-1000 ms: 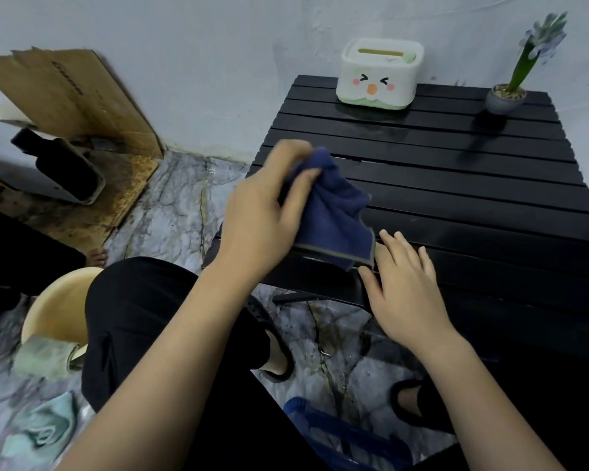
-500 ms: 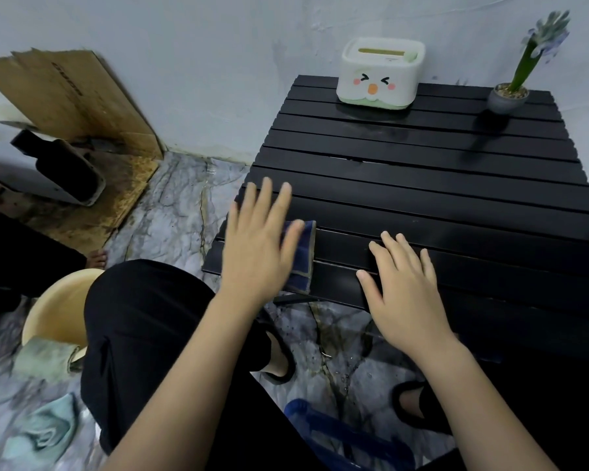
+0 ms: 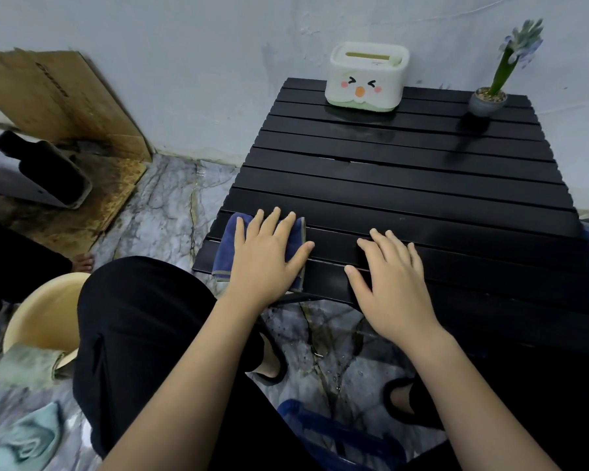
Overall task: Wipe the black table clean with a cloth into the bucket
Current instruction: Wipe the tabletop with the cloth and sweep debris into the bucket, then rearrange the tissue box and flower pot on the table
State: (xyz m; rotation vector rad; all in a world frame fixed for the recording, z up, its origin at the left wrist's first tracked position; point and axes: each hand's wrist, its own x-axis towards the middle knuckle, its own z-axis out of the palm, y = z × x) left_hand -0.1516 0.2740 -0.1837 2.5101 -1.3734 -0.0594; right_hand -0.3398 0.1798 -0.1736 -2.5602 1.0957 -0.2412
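Note:
A folded dark blue cloth [image 3: 230, 243] lies flat on the near left corner of the black slatted table [image 3: 405, 185]. My left hand [image 3: 269, 256] presses down on the cloth with fingers spread, covering most of it. My right hand [image 3: 391, 280] rests flat on the table's near edge, a little to the right of the cloth, holding nothing. A cream bucket [image 3: 45, 311] stands on the floor to the left, partly hidden behind my knee, with a greenish cloth [image 3: 28, 365] draped over its rim.
A white tissue box with a face [image 3: 366, 79] and a small potted plant [image 3: 488, 100] stand along the table's far edge by the wall. Cardboard [image 3: 55, 96] leans at the left. A light green rag [image 3: 24, 440] lies on the marble floor. A blue stool [image 3: 340, 433] sits below me.
My left hand brought the bunched cloth down from the air, laid it folded on the table's near left corner and now presses it flat. My right hand stayed put.

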